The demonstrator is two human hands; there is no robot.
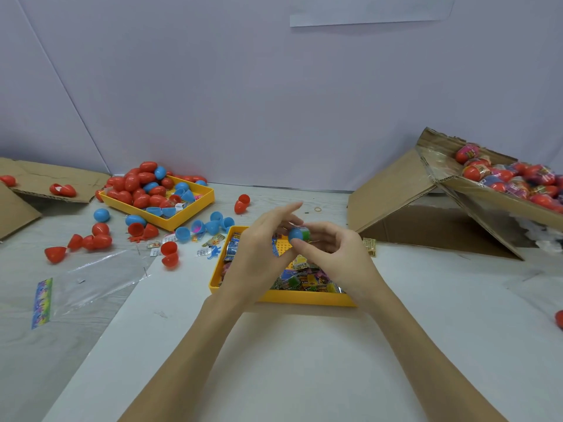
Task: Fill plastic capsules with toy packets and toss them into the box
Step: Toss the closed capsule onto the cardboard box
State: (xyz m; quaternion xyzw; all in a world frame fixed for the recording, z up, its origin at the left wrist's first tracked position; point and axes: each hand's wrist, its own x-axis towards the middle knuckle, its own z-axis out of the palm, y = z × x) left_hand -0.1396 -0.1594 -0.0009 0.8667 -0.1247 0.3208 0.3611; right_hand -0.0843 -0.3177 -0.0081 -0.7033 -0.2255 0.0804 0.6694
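1. The person works over a yellow tray (304, 298) that stands just in front of them on the white table (304, 360). It is full of small toy packets (307, 280), so I think it is put there to keep the packets near both hands.
2. A second yellow tray (179, 219) stands further to the left, with many red and blue capsule halves (137, 190) heaped in it. More halves lie loose on the table around it, within reach of the left arm.
3. The cardboard box (499, 205) stands at the right, tilted with its open side toward the person. Filled capsules (511, 178) already lie inside. The tilt probably makes a toss from the seat easier.
4. Both hands meet above the near tray around a blue capsule (295, 234), which is held in the air, not yet in the box.
5. The right hand (332, 254) is curled, with thumb and fingertips closed on the capsule. Something green (305, 231) shows just beside the blue shell, perhaps a packet going in; I cannot tell surely.
6. The left hand (259, 254) is half open. Its forefinger points up and away, while the lower fingers and thumb reach toward the capsule. Whether they really grip it is hidden behind the hand.
7. In my judgement the step is closing or filling this capsule; the toss comes after.
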